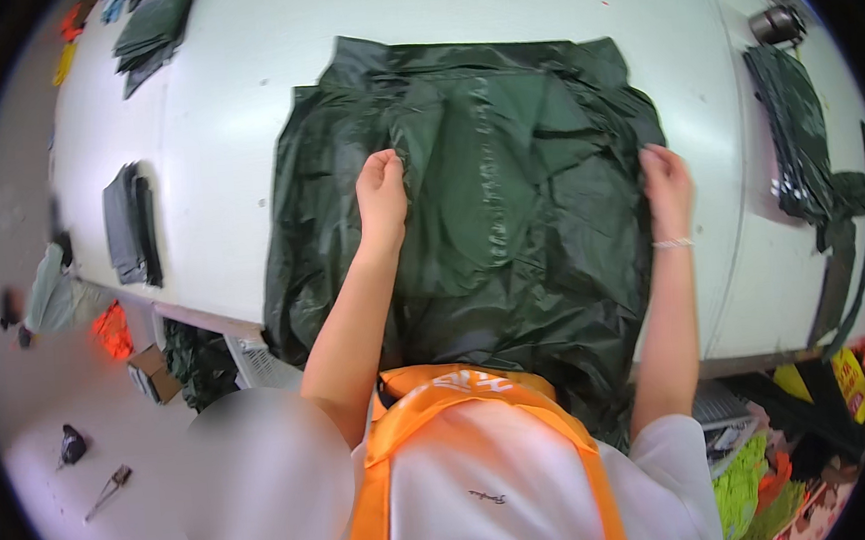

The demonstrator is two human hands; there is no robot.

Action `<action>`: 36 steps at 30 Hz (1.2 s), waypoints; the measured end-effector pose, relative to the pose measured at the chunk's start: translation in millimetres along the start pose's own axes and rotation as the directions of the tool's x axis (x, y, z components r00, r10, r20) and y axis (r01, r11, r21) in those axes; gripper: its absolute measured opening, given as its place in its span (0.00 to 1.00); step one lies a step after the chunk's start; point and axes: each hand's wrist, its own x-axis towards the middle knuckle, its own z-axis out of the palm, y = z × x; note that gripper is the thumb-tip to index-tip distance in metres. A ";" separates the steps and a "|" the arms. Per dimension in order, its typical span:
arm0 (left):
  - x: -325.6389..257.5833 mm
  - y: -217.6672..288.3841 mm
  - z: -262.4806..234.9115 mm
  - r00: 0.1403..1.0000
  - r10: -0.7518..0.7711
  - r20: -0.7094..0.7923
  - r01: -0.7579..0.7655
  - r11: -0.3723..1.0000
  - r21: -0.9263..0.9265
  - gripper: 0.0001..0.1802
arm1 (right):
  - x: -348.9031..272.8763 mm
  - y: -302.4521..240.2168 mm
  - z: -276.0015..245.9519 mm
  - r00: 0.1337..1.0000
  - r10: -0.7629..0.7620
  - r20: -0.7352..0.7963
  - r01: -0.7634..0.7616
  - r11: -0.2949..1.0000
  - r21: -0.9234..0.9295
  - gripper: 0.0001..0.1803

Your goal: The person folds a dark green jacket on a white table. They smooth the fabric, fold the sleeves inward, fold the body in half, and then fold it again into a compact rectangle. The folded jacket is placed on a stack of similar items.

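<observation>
Green plastic garment (pixel 509 214) (crumpled) pinched by left hand (pixel 381 188) and right hand (pixel 665 181).

Head fisheye, looking steeply down, close over white table (pixel 220 104).

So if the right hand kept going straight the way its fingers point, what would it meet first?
The right hand grips the right edge of the dark green plastic garment, fingers pointing away across the table. Straight on, it would probably slide along that edge, then reach bare white table. Depth is unclear.
</observation>
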 end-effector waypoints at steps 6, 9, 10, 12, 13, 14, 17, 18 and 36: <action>13.7 20.4 -48.0 0.991 -0.130 -0.041 0.109 0.935 -0.338 0.07 | 29.6 179.8 -154.5 0.941 -0.030 -0.338 -0.111 0.915 -0.389 0.23; 3.4 26.9 -61.4 0.984 -0.174 -0.024 0.158 0.939 -0.304 0.10 | 1.7 147.1 -155.2 0.899 -0.112 -0.424 -0.255 0.655 -0.712 0.23; -8.3 32.4 -62.4 0.981 -0.195 -0.016 0.181 0.937 -0.300 0.11 | -20.8 99.4 -127.6 0.880 -0.176 -0.441 -0.296 0.524 -0.799 0.23; -24.2 30.9 -66.1 0.998 -0.057 0.007 0.052 0.953 0.300 0.22 | -28.9 94.0 -129.8 0.876 -0.286 -0.388 -0.137 0.624 -0.769 0.22; -37.3 33.4 -67.9 0.981 0.055 0.185 -0.164 0.744 0.648 0.20 | -26.0 115.9 -139.8 0.884 -0.346 -0.315 0.099 0.796 -0.597 0.21; -58.6 35.0 -76.8 0.931 0.094 0.354 -0.362 0.381 0.851 0.19 | -47.3 59.3 -102.7 0.972 -0.172 -0.162 0.116 0.945 -0.307 0.19; -81.1 10.5 -77.3 0.719 0.417 0.556 -0.640 0.085 0.763 0.12 | -128.4 -44.0 -14.6 0.958 -0.044 0.282 0.079 0.990 -0.114 0.13; -81.5 18.2 -75.7 0.830 0.337 0.445 -0.526 0.205 0.826 0.11 | -148.5 -52.7 8.3 0.902 -0.001 0.432 0.027 0.998 -0.054 0.11; -121.4 3.8 -69.4 0.596 -0.248 0.763 0.780 -0.045 -0.624 0.11 | -160.6 -75.0 133.6 0.638 -0.068 0.767 -0.769 -0.002 0.639 0.15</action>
